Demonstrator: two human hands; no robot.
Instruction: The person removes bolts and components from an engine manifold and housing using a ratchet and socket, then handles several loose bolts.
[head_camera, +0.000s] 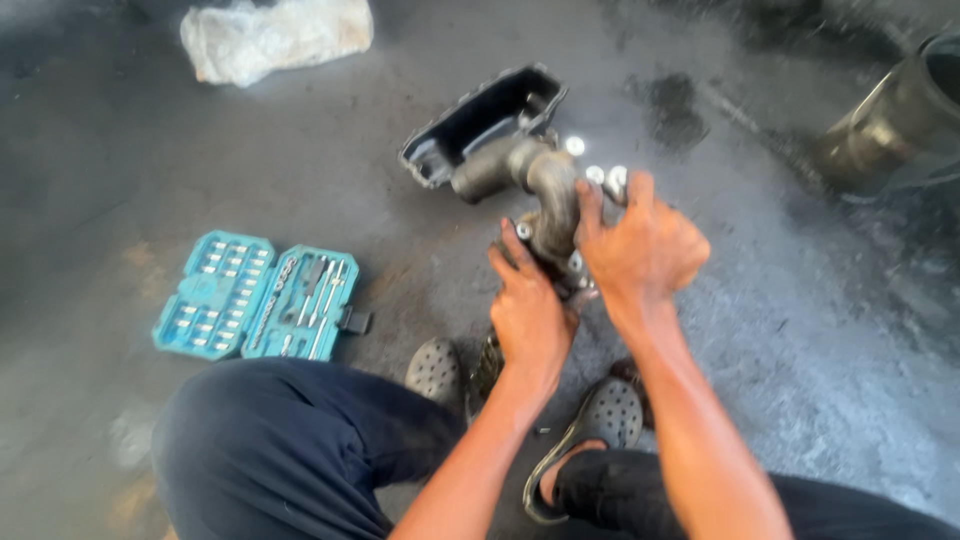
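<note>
A dark metal engine part with a curved pipe (548, 185) and several shiny bolts stands on the concrete floor between my feet. My left hand (527, 312) grips its lower left side. Around its upper right side, near the bolts, closes my right hand (640, 250). Just behind the part lies a black open tray-like housing (478, 122). The base of the part is hidden behind my hands.
An open teal socket set case (255, 296) lies on the floor to the left. A white crumpled bag (275, 35) lies at the far left back. A metal cylinder (890, 120) stands at the far right. My knees and sandals (600, 420) fill the near edge.
</note>
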